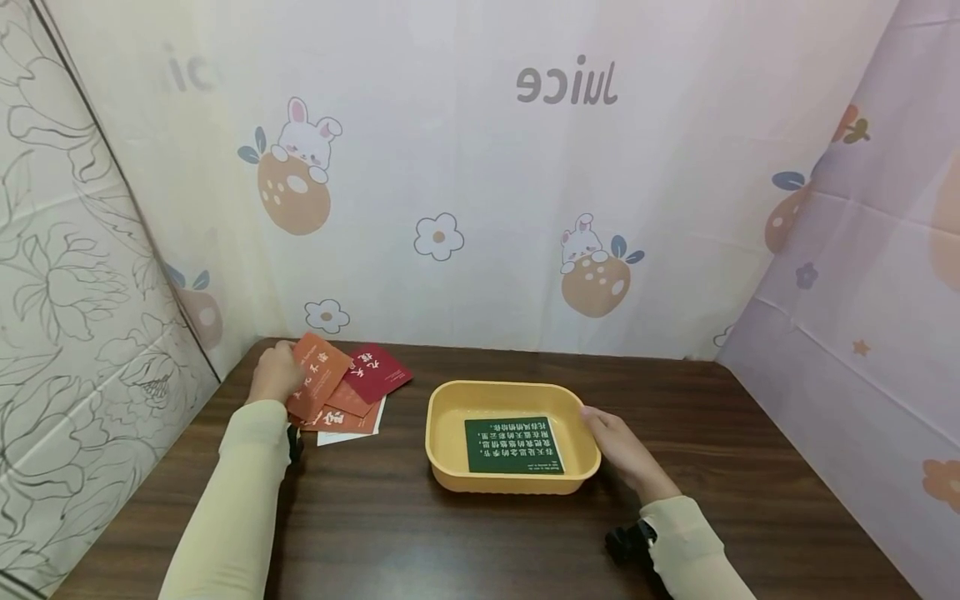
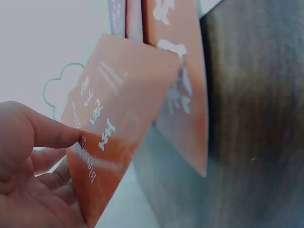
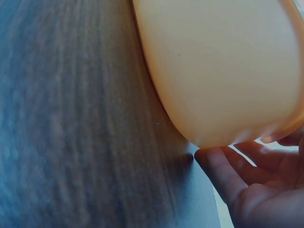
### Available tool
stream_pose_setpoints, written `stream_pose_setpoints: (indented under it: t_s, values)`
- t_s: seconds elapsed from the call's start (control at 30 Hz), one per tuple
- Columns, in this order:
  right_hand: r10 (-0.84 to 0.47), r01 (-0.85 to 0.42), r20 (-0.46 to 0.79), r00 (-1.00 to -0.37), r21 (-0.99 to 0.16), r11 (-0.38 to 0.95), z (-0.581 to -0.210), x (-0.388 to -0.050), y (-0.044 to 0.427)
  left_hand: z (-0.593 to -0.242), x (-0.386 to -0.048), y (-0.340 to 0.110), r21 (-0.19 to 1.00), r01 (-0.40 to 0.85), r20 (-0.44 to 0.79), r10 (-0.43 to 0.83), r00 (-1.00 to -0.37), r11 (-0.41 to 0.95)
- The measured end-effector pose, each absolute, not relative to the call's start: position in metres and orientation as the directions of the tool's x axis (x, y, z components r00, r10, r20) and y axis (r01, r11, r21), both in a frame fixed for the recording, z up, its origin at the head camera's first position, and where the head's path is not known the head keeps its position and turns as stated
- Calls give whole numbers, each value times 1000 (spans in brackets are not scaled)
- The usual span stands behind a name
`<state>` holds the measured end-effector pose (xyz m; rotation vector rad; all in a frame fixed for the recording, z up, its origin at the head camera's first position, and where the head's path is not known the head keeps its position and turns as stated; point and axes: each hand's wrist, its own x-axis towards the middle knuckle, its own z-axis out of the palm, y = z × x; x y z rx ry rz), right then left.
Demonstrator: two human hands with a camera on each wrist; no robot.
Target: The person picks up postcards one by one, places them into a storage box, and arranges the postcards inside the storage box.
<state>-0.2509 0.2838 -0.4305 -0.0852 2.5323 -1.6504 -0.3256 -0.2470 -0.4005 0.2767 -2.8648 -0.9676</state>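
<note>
My left hand (image 1: 275,372) pinches an orange card (image 1: 321,373) with white writing. In the left wrist view the thumb lies on this card's face and other fingers are behind it. Under and beside it lie more cards: a dark red card (image 1: 378,372), other orange cards (image 1: 345,419) and a white card edge (image 1: 337,438). My right hand (image 1: 622,450) holds the right end of a yellow plastic tray (image 1: 510,483), fingers against its outer wall (image 3: 228,85) and one tip near the rim. Flat inside lies a green card (image 1: 513,446) with white writing.
All this stands on a dark wood-grain table (image 1: 390,542). A printed curtain (image 1: 480,167) hangs along its back edge, with more cloth at the left and right sides. A black wrist device (image 1: 632,542) sits below the right hand.
</note>
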Motion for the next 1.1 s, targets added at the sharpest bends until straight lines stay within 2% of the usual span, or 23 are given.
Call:
stream_pose_setpoints:
  t_s: [0.17,0.43,0.9,1.1]
  values:
    - [-114,19,-70,-991,-918,396,-430,-250,283,-392,-325,-245,566,-71,126,-171,-977,821]
    - [-116,21,-76,-990,-909,416,-431,-250,283,-381,-325,-239,567,-27,172,-150,-974,823]
    - [-103,41,-91,-991,-912,408,-432,-251,284,-349,-314,-221,476,82,279,-61,-958,876]
    - [-108,38,-89,-990,-913,406,-432,-251,285,-334,-311,-213,514,161,299,0,-954,843]
